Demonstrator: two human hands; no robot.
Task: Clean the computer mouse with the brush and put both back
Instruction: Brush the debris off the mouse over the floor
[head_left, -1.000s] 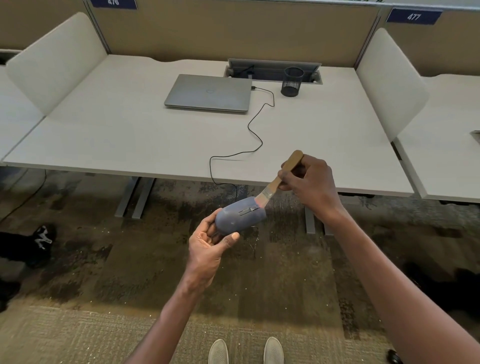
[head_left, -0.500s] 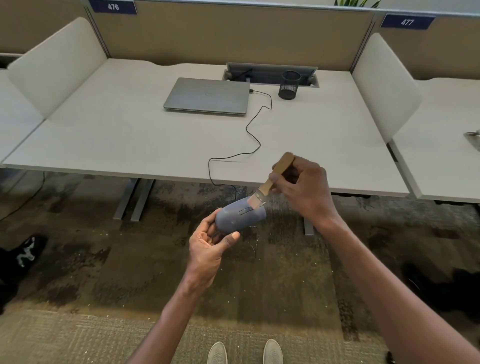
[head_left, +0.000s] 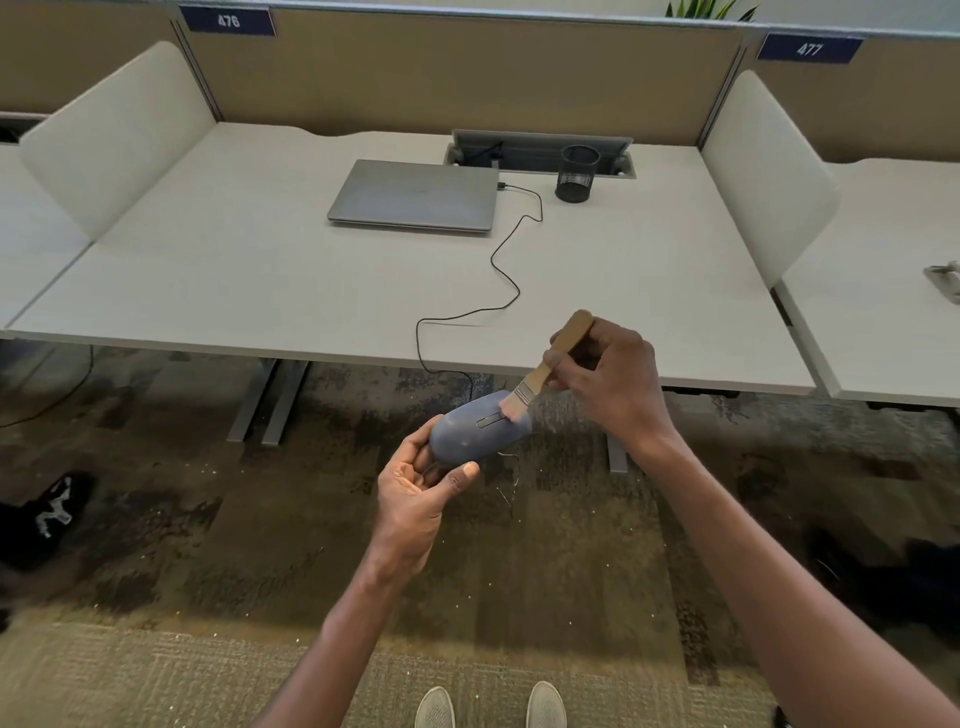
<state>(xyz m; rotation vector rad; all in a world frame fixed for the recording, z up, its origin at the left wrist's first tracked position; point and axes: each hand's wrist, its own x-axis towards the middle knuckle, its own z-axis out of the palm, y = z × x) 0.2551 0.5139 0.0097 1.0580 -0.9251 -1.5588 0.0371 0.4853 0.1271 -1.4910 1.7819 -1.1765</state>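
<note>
Mouse (head_left: 478, 434), blue-grey, held in the air in front of the surface (head_left: 260, 291), above the carpet, scroll wheel facing up. Cupped at its near end by the left hand (head_left: 415, 499), fingers curled underneath, thumb along the near side. Brush (head_left: 545, 374) gripped by its wooden handle in the right hand (head_left: 613, 384), fingers closed tight around it, bristles touching the far end of the mouse beside the wheel. Back on the surface: closed laptop (head_left: 415, 195), black cable (head_left: 498, 291) plugged into its right edge and trailing off the front, black mesh pen cup (head_left: 575, 174) just right of the laptop, contents impossible to tell.
</note>
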